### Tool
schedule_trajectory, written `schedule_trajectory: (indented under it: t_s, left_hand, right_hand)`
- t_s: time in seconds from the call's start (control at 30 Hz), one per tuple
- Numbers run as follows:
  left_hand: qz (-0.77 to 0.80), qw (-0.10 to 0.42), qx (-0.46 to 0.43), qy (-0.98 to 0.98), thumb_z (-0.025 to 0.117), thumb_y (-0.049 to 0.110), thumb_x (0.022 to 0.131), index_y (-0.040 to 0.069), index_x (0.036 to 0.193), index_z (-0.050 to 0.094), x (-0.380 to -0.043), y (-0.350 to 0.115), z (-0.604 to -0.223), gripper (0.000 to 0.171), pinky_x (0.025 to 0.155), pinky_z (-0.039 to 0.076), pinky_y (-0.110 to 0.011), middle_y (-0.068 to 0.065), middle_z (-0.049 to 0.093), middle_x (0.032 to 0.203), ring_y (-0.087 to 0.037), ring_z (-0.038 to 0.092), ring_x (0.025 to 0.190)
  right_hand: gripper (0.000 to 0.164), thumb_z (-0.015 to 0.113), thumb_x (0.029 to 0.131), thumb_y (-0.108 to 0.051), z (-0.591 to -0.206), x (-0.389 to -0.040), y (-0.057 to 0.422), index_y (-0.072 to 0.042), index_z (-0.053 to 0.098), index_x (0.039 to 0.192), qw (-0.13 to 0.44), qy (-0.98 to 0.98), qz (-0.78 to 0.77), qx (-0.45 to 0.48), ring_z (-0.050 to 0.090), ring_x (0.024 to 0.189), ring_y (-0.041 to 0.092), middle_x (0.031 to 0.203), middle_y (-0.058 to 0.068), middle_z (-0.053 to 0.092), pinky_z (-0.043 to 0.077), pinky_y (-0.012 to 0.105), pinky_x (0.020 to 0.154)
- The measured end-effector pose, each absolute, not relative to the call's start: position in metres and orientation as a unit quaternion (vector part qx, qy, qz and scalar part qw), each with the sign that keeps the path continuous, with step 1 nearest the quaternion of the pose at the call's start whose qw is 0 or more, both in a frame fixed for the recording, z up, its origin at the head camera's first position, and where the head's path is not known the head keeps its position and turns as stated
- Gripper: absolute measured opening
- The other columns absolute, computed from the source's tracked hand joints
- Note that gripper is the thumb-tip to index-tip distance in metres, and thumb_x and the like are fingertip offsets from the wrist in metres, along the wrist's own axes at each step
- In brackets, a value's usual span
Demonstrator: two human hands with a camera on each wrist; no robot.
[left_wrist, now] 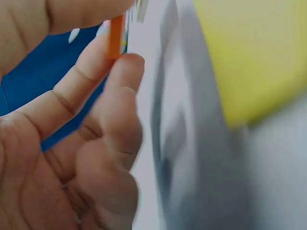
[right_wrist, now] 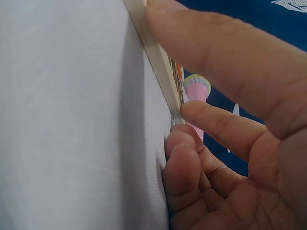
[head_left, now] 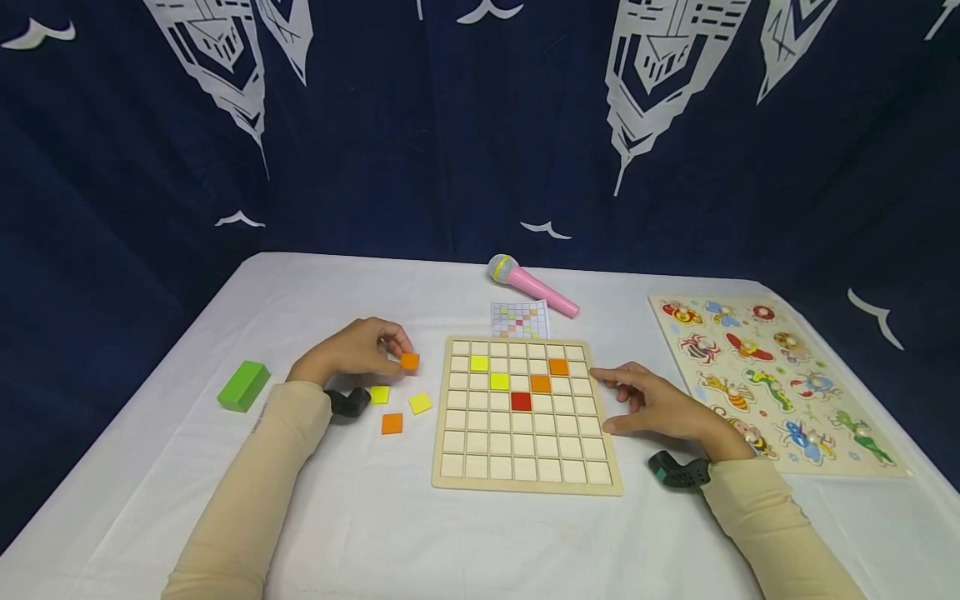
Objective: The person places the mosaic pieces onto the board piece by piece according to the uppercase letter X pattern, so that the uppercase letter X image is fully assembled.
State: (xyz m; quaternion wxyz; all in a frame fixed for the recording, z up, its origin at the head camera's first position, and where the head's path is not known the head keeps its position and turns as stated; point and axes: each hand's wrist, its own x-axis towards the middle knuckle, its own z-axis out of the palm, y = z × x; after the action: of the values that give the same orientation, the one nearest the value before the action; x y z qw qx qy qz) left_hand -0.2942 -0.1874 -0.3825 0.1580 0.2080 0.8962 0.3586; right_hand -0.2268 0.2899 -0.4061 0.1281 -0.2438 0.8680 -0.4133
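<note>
My left hand [head_left: 366, 348] pinches an orange square tile [head_left: 409, 362] between thumb and fingertips, left of the wooden grid board [head_left: 517, 482]. In the left wrist view the tile [left_wrist: 115, 38] is seen edge-on. Near that hand lie two yellow tiles, one by the wrist [head_left: 380, 395] and one closer to the board [head_left: 421, 403], plus an orange tile [head_left: 392, 423]. On the board sit two yellow tiles [head_left: 479, 363], two orange tiles [head_left: 558, 367] and a red tile [head_left: 521, 402]. The thumb and forefinger of my right hand [head_left: 652, 404] touch the board's right edge; its other fingers are bent.
A small printed pattern card [head_left: 520, 320] lies just behind the board, with a pink toy microphone [head_left: 542, 289] beyond it. A green block [head_left: 243, 386] stands at the left. At the right lies a wooden insect puzzle [head_left: 772, 379] under the right forearm's side.
</note>
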Motion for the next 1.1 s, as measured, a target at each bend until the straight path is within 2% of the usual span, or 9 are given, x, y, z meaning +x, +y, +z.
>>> schedule_trajectory:
  t_s: [0.1,0.33,0.63,0.97,1.1]
  left_hand:
    - [0.364,0.141,0.223,0.893,0.082,0.008,0.08,0.006,0.106,0.074,-0.29,-0.179,-0.38,0.027,0.073,0.045,-0.03,-0.003,0.074,0.098,-0.016,0.054,0.07]
    - [0.368,0.125,0.266,0.882,0.085,0.011,0.081,0.008,0.106,0.074,-0.279,-0.156,-0.376,0.027,0.066,0.043,-0.028,-0.001,0.076,0.099,-0.016,0.054,0.068]
    - [0.371,0.13,0.312,0.865,0.087,0.013,0.082,0.009,0.107,0.075,-0.265,-0.128,-0.376,0.028,0.066,0.048,-0.028,0.001,0.074,0.1,-0.014,0.057,0.068]
    - [0.348,0.125,0.32,0.872,0.088,0.016,0.086,0.013,0.107,0.076,-0.252,-0.106,-0.375,0.024,0.059,0.044,-0.025,0.007,0.075,0.098,-0.01,0.057,0.062]
    - [0.34,0.124,0.326,0.873,0.088,0.017,0.086,0.015,0.108,0.076,-0.248,-0.099,-0.376,0.025,0.061,0.045,-0.024,0.009,0.075,0.098,-0.009,0.058,0.062]
  right_hand:
    - [0.081,0.092,0.086,-0.01,-0.406,-0.227,0.289,0.01,0.051,0.152,0.129,0.868,-0.413,-0.243,0.045,0.086,0.018,0.105,0.008,0.048,0.043,0.027,0.073]
    - [0.081,0.092,0.086,-0.01,-0.405,-0.227,0.288,0.01,0.052,0.153,0.13,0.869,-0.412,-0.241,0.046,0.086,0.018,0.106,0.009,0.049,0.044,0.027,0.074]
    - [0.08,0.092,0.085,-0.01,-0.406,-0.228,0.289,0.01,0.052,0.152,0.126,0.869,-0.41,-0.246,0.047,0.087,0.018,0.108,0.009,0.051,0.045,0.027,0.074]
    - [0.08,0.092,0.085,-0.01,-0.405,-0.227,0.289,0.009,0.052,0.153,0.127,0.871,-0.407,-0.245,0.047,0.087,0.019,0.108,0.009,0.051,0.045,0.027,0.074]
    - [0.08,0.092,0.085,-0.009,-0.404,-0.227,0.288,0.01,0.052,0.152,0.128,0.871,-0.408,-0.241,0.047,0.086,0.019,0.107,0.009,0.05,0.044,0.027,0.073]
